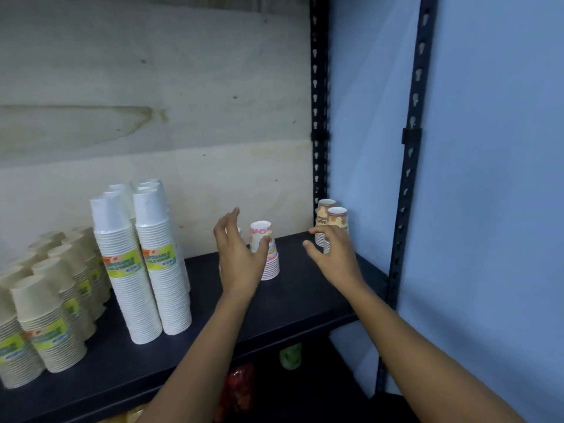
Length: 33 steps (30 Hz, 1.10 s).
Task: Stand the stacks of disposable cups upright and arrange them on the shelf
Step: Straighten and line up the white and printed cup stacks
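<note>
Left hand (238,257) spreads beside the pink cup stack (271,265), perhaps touching; right hand (335,257) hangs loose, empty; stacks seem light, tippy; grip low.

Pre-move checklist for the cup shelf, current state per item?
1. The pink stack upright: ok.
2. Both orange stacks upright by the rear post: ok.
3. The white stacks and beige stacks upright: ok.
4. The left hand empty, fingers spread: ok. Touching the pink stack: cannot tell.
5. The right hand empty: ok. Touching the orange stacks: cannot tell.
6. Bare shelf between pink and orange: ok.
</note>
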Motion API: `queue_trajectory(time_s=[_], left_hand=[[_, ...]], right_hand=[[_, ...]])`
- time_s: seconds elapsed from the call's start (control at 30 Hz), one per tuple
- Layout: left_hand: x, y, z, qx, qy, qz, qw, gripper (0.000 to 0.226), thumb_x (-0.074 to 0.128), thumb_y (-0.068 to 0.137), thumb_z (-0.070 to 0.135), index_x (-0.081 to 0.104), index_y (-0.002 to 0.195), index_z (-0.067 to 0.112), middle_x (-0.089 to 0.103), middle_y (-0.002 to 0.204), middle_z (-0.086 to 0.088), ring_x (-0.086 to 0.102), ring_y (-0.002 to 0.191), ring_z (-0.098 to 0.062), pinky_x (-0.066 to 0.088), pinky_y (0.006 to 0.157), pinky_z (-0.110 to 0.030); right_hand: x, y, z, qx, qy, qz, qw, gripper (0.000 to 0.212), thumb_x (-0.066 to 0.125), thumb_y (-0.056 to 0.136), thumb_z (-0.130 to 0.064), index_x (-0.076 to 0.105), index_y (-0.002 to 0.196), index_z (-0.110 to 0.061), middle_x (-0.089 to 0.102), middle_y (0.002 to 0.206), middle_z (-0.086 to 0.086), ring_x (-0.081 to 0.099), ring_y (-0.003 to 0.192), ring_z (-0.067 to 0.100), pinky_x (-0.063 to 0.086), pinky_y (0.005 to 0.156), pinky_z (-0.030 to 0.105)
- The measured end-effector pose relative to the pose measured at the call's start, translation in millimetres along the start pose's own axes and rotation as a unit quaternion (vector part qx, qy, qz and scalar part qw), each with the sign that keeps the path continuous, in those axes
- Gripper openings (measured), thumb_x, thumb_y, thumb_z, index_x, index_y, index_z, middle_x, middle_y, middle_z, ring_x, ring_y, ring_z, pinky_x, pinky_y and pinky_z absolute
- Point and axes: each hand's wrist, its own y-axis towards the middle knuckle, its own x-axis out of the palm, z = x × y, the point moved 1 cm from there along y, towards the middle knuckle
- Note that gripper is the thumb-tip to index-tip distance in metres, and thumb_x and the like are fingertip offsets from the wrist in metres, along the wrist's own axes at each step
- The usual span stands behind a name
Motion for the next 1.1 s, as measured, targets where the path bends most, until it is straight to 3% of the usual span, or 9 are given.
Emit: queue_trajectory(time_s=[0.17, 0.43, 0.63, 0.77, 0.87, 1.0, 1.1], left_hand=[[52, 19, 26, 0.035, -0.040, -0.092, 0.994, 0.075, 0.078, 0.086, 0.019, 0.040, 0.151, 0.020, 0.035, 0.147, -0.003, 0.043, 0.136, -0.016, 0.036, 0.114, -0.029], [144, 55, 10, -0.012, -0.044, -0.202, 0.978, 0.075, 0.080, 0.084, 0.021, 0.043, 0.150, 0.019, 0.043, 0.146, -0.010, 0.048, 0.136, -0.024, 0.045, 0.111, -0.047], [200, 72, -21, -0.073, -0.006, -0.263, 0.962, 0.075, 0.079, 0.086, 0.025, 0.042, 0.151, 0.015, 0.050, 0.147, -0.015, 0.053, 0.133, -0.028, 0.044, 0.107, -0.037], [220, 73, -35, -0.118, -0.020, -0.294, 0.948, 0.078, 0.076, 0.090, 0.023, 0.036, 0.156, 0.013, 0.049, 0.152, -0.014, 0.052, 0.135, -0.027, 0.043, 0.107, -0.037], [226, 70, -41, -0.135, -0.048, -0.302, 0.942, 0.071, 0.072, 0.092, 0.015, 0.038, 0.155, 0.016, 0.052, 0.151, -0.010, 0.052, 0.135, -0.025, 0.044, 0.110, -0.039], [233, 67, -42, -0.137, -0.094, -0.308, 0.937, 0.063, 0.072, 0.092, 0.011, 0.048, 0.149, 0.022, 0.061, 0.142, -0.004, 0.058, 0.118, -0.013, 0.048, 0.101, -0.033], [237, 64, -39, -0.138, -0.103, -0.307, 0.936, 0.060, 0.076, 0.088, 0.014, 0.054, 0.144, 0.023, 0.066, 0.135, 0.001, 0.062, 0.114, -0.013, 0.049, 0.097, -0.030]], right_hand=[[-41, 10, 9, 0.015, -0.026, 0.031, 0.999, 0.035, 0.076, 0.088, -0.030, 0.063, 0.119, -0.024, 0.059, 0.120, -0.003, 0.051, 0.119, 0.018, 0.045, 0.095, 0.031], [-43, 34, 37, 0.089, -0.015, 0.032, 0.995, 0.060, 0.071, 0.091, -0.029, 0.044, 0.145, -0.024, 0.043, 0.146, 0.000, 0.044, 0.134, 0.014, 0.034, 0.101, 0.022], [-20, 49, 73, 0.157, -0.012, 0.006, 0.987, 0.070, 0.062, 0.096, -0.021, 0.029, 0.157, -0.017, 0.034, 0.159, 0.006, 0.033, 0.147, 0.021, 0.030, 0.114, 0.031], [-8, 51, 89, 0.165, 0.011, -0.009, 0.986, 0.065, 0.069, 0.092, -0.029, 0.041, 0.150, -0.021, 0.047, 0.149, 0.003, 0.044, 0.139, 0.019, 0.035, 0.107, 0.026], [-3, 49, 95, 0.174, 0.036, -0.008, 0.984, 0.062, 0.072, 0.085, -0.034, 0.048, 0.142, -0.028, 0.057, 0.139, -0.004, 0.055, 0.127, 0.015, 0.047, 0.107, 0.036], [-3, 45, 99, 0.184, 0.038, 0.025, 0.982, 0.065, 0.071, 0.079, -0.031, 0.048, 0.140, -0.020, 0.056, 0.134, 0.000, 0.056, 0.123, 0.017, 0.050, 0.102, 0.036], [-6, 40, 99, 0.177, 0.018, 0.040, 0.983, 0.061, 0.070, 0.082, -0.022, 0.049, 0.139, -0.015, 0.052, 0.134, 0.004, 0.053, 0.122, 0.017, 0.046, 0.101, 0.029]])
